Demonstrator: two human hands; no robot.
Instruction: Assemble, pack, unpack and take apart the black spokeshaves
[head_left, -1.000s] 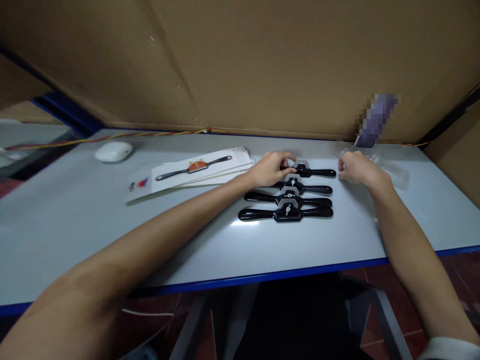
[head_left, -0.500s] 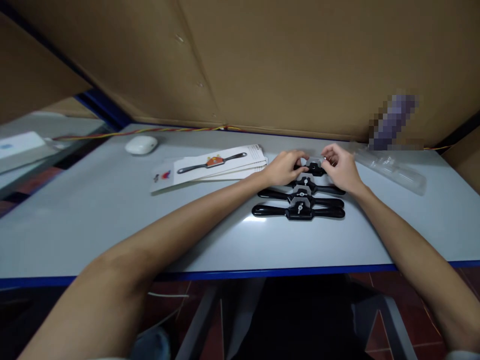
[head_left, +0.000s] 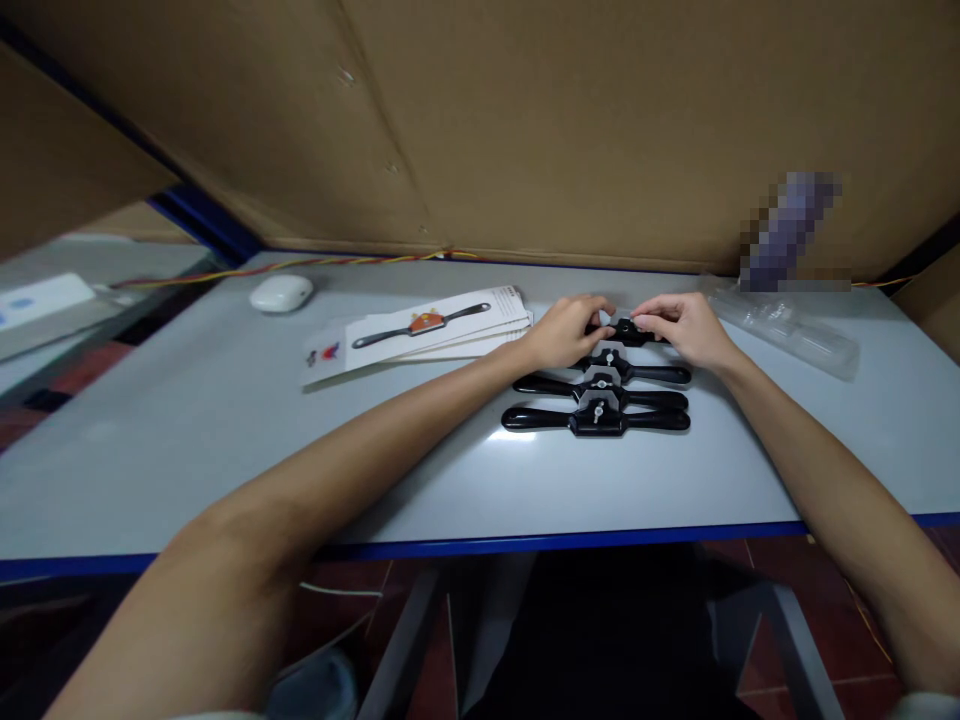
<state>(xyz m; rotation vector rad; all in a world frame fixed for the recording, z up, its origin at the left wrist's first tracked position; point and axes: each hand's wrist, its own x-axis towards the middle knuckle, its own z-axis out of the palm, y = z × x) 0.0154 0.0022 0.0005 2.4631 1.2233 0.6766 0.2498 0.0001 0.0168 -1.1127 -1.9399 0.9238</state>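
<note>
Several black two-handled spokeshaves lie in a row on the pale grey table (head_left: pixel 225 430). My left hand (head_left: pixel 564 332) and my right hand (head_left: pixel 686 328) are both closed on the farthest spokeshave (head_left: pixel 628 333), fingers pinched at its middle with the metal blade. The nearest spokeshave (head_left: pixel 596 420) and the ones behind it lie untouched, each with a wing nut at the centre.
A stack of printed cards (head_left: pixel 427 328) picturing the tool lies left of my hands. A white rounded device (head_left: pixel 281 293) sits at the back left. Clear plastic packaging (head_left: pixel 787 325) lies to the right. Cardboard walls (head_left: pixel 562 120) and a red-yellow cable (head_left: pixel 337 260) close the back.
My right hand has come in from the right onto the farthest spokeshave, meeting my left hand there. The view has shifted a little.
</note>
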